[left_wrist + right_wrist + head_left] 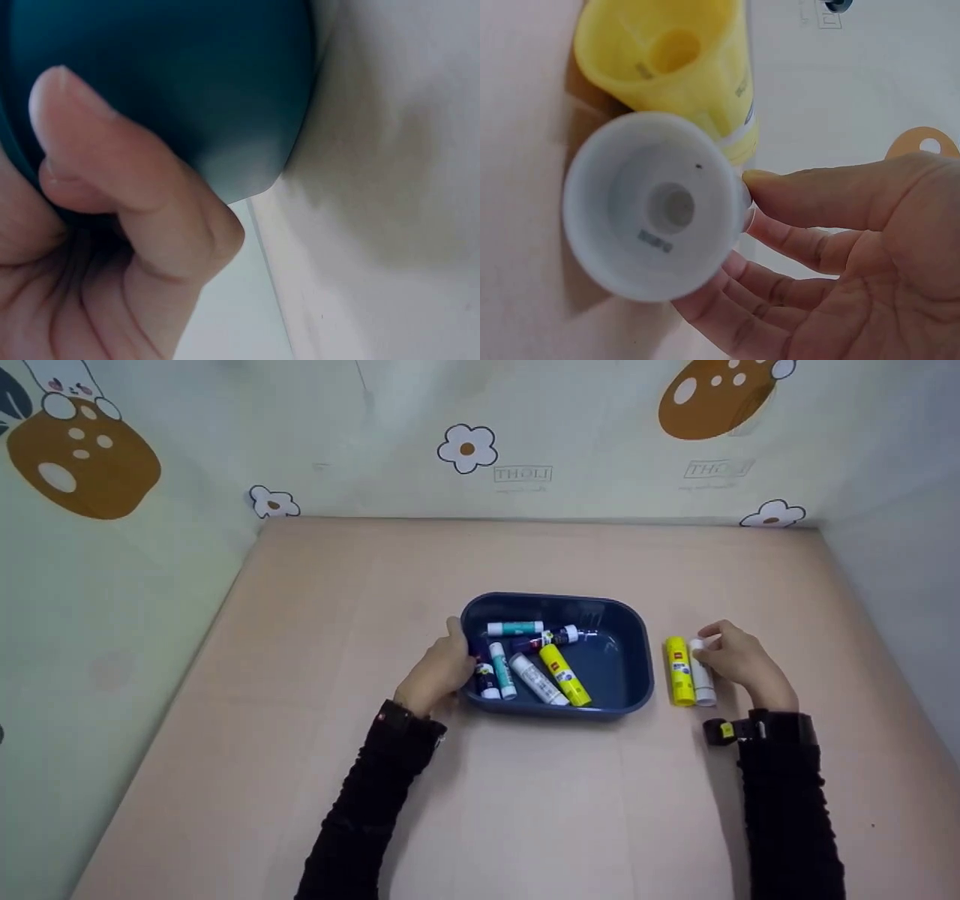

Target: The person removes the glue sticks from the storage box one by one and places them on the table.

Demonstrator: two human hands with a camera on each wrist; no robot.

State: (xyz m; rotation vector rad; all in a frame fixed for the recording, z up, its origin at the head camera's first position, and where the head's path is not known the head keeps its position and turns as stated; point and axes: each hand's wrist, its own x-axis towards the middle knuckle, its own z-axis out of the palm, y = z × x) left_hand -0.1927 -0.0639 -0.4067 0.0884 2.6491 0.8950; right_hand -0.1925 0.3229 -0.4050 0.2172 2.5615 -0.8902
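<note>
We note the pink table [525, 810] first, then the dark blue tray [630, 660] near its middle, our landmark. The tray holds 5 glue sticks lying loose. Our left hand [442, 667] sits at the tray's left rim, fingers curled around the wall and gripping it, thumb over the edge; the left wrist view shows the thumb [112, 157] pressed to the blue wall. Right of the tray, apart from it, 2 sticks lie side by side on the table: a yellow glue stick [679, 671] nearer the tray, a white glue stick [703, 679] just beyond it, touching. Both run long axis near-to-far, parallel to the tray's right wall. Our right hand [739, 660] is the nearer one, fingertips [780, 187] pinching the white stick's far end from its outer side.
</note>
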